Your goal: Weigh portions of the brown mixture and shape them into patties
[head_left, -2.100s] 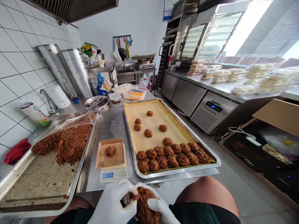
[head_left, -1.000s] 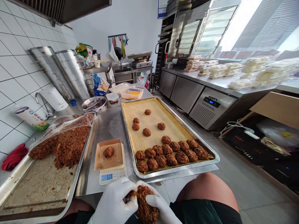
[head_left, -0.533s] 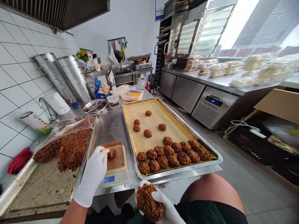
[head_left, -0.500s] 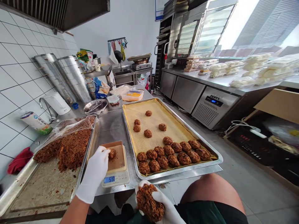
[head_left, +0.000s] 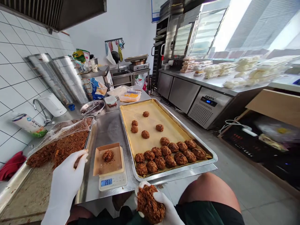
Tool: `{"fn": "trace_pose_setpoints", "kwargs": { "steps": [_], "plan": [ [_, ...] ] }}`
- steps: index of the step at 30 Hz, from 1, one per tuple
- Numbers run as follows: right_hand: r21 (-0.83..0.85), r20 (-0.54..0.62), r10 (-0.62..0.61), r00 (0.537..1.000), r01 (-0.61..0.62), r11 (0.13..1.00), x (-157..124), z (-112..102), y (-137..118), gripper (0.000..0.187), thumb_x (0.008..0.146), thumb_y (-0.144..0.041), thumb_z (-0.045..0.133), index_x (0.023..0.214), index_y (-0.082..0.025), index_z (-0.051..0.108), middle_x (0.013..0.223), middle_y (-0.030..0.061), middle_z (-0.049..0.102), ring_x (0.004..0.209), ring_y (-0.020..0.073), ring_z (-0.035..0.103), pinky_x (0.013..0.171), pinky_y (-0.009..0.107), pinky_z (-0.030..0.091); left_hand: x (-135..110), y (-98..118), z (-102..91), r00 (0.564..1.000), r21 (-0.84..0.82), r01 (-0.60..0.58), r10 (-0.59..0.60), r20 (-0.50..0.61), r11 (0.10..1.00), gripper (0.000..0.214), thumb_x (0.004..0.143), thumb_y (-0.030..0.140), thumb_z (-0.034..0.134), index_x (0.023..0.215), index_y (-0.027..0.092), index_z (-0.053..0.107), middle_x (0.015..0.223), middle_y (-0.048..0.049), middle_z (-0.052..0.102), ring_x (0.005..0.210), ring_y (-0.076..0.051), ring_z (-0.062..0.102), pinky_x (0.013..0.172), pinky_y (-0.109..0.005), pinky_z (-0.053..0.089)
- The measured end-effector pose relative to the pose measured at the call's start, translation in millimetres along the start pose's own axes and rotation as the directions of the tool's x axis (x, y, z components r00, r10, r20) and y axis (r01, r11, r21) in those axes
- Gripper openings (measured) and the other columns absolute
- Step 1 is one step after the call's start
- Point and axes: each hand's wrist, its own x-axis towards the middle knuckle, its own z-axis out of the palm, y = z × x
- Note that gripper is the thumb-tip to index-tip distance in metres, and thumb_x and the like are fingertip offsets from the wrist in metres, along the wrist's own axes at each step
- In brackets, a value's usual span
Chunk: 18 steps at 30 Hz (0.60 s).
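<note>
My left hand (head_left: 69,178), in a white glove, hovers over the near rim of the metal tray (head_left: 81,175) of brown shredded mixture (head_left: 70,145). Its fingertips are pinched and brown-stained; whatever lies between them is unclear. A single brown ball (head_left: 108,156) rests in the paper tray (head_left: 98,168) on the kitchen scale (head_left: 119,180), whose display is lit. Low in front of me, my gloved right hand (head_left: 165,203) grips a large clump of brown mixture (head_left: 150,203). Rows of similar balls (head_left: 160,162) sit on the lined baking tray (head_left: 140,109).
Clear plastic film (head_left: 77,125) partly covers the mixture. Behind stand a bowl (head_left: 92,107) of dark contents and a plastic box (head_left: 130,96) with yellow food. Packed clear boxes (head_left: 236,67) line the counter at right. My knee (head_left: 208,190) is beside the table's front edge.
My left hand has left the ball on the scale and moved left to the mixture tray. The scale's reading has dropped. My right hand still holds its clump.
</note>
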Motion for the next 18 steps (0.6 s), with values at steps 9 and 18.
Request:
{"fn": "trace_pose_setpoints", "kwargs": {
  "steps": [9,18],
  "plan": [
    [0.004,0.015,0.037,0.999,-0.038,0.999,3.4,4.2,7.7,0.029,0.077,-0.035,0.068,0.100,-0.017,0.071,0.093,0.0093,0.074,0.082,0.0238,0.070,0.063,0.031,0.052,-111.1,68.0,57.7,0.916,-0.398,-0.257,0.353,0.189,0.881,0.021,0.097,0.023,0.051,0.106,0.027,0.070,0.098,-0.0031,0.078,0.089,-0.019,0.075,0.079,-0.026,0.060],
    [0.017,-0.011,0.079,0.997,-0.079,0.997,4.5,-2.9,11.1,0.033,0.077,-0.035,0.070,0.105,-0.019,0.073,0.094,0.0079,0.076,0.081,0.0233,0.070,0.063,0.030,0.054,-119.9,76.6,61.0,0.882,-0.514,-0.279,0.428,0.197,0.811,0.027,0.097,0.015,0.050,0.108,0.029,0.071,0.096,-0.0030,0.076,0.088,-0.017,0.074,0.080,-0.024,0.060]
  ]
}}
